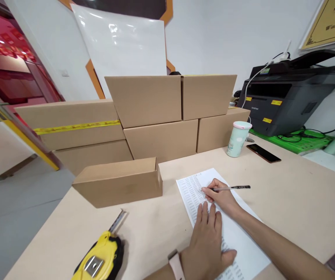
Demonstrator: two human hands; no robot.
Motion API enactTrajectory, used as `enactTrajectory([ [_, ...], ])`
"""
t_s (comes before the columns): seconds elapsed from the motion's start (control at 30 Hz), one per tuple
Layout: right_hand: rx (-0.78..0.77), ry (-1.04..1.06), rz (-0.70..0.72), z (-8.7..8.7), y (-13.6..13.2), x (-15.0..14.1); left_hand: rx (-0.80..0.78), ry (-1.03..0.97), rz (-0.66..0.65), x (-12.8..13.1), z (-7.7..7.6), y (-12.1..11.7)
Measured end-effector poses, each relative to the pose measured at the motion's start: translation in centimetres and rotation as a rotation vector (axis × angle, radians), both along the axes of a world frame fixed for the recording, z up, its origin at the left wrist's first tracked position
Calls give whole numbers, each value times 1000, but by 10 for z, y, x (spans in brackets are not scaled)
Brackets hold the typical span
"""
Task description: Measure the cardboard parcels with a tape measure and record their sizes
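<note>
A white printed sheet (237,221) with columns of small text lies on the light wooden table. My right hand (221,198) grips a pen (239,187), its tip end over the text near the sheet's upper part. Flat on the paper just below rests my left hand (206,237), fingers stretched out and thumb spread. A pale band circles the left wrist. Left of the hands is a yellow and black tape measure (102,256), with a short length of its blade sticking out. A low cardboard box (123,188) sits beyond it.
Stacked cardboard boxes (161,140) line the table's far side. A mint cup (238,140) with a pink rim and a dark phone (263,153) are at back right. Behind them, a black printer (295,93) stands by a green rack (295,138) with cables. The table's left edge borders grey floor.
</note>
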State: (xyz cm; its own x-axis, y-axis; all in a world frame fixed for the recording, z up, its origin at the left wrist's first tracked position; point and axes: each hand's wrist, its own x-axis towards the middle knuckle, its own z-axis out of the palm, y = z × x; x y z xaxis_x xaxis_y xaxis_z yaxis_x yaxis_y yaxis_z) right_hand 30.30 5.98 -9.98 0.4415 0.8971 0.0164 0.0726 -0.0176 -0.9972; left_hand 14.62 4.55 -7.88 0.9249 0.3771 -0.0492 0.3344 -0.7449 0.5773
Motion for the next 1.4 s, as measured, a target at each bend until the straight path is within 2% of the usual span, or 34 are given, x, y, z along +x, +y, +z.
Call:
enactTrajectory([
  [0.17, 11, -266, -140, 1, -1, -2, 32, 19, -25, -2, 11, 6],
  [0.27, -6, -349, -136, 2, -2, -1, 57, 35, -41, -1, 9, 7],
  [0.63, -14, -377, -112, -4, 1, 0, 187, 35, -41, -6, 11, 6],
  [1.07, 15, -415, -97, -9, 1, 2, 197, 28, -50, -5, 12, 6],
  [1.4, 14, -367, -107, -6, 1, 0, 213, 24, -41, -6, 9, 6],
])
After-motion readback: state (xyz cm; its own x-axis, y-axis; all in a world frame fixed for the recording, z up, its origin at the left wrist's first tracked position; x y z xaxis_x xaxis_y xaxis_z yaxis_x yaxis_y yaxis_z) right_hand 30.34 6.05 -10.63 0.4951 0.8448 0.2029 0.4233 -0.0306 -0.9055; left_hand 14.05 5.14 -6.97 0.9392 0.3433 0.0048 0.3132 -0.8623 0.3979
